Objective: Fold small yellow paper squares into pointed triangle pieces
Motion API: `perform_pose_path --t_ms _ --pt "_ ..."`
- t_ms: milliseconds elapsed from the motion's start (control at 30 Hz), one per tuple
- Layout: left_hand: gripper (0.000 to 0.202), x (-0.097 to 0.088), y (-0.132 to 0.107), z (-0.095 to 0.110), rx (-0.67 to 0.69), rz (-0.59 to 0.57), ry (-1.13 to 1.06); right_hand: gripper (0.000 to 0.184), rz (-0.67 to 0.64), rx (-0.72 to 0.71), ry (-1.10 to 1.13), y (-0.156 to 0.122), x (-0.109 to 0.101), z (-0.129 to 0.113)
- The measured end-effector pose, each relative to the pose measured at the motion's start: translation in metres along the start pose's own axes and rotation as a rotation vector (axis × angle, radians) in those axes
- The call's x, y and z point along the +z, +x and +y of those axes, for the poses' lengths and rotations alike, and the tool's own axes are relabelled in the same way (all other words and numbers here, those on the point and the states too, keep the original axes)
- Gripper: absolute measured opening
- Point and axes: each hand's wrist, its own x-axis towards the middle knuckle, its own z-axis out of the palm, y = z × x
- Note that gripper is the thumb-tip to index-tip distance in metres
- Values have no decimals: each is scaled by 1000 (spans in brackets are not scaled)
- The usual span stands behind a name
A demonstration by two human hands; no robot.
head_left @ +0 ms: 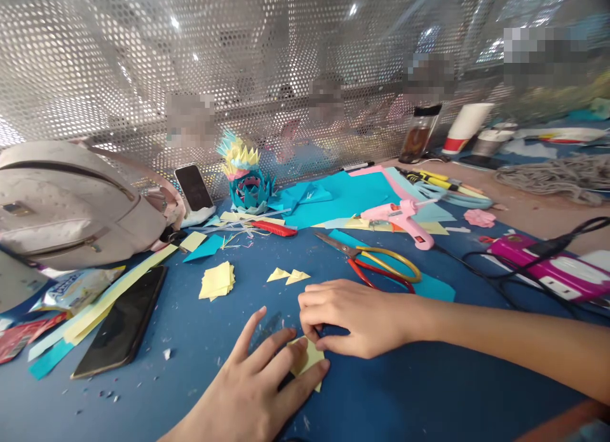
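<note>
A small yellow paper piece (312, 358) lies on the blue table (405, 391) near the front edge. My left hand (260, 381) rests flat on it, fingers stretched out and pressing it down. My right hand (355, 318) comes in from the right, fingers curled and pinching the paper's upper edge. Two folded yellow triangles (288, 276) lie just beyond my hands. A stack of yellow squares (217, 281) sits to the left of them.
Scissors (376, 263) and a pink glue gun (405, 218) lie behind my right hand. A paper flower model (248, 175), red cutter (272, 227), two phones (122, 324), a beige bag (71, 204), a power strip (548, 264) with cables and teal sheets (347, 197) surround them.
</note>
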Motion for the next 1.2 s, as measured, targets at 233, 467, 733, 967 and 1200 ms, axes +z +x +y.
perform_pose_path --t_ms 233,467,733,967,1200 --pt "68 -2 -1 -1 -3 -19 -7 4 29 -31 -52 -2 3 0" --pt "66 -3 2 0 -13 -1 -20 4 26 -21 -85 -3 3 -4" --pt "68 -8 4 -1 -29 -20 -65 7 3 55 -93 -3 3 -6" --pt "69 -8 3 -3 -18 -63 -73 12 66 -22 -26 -2 -2 -1" --pt "68 -4 0 -3 -31 -50 -80 7 67 -154 162 -2 -5 13"
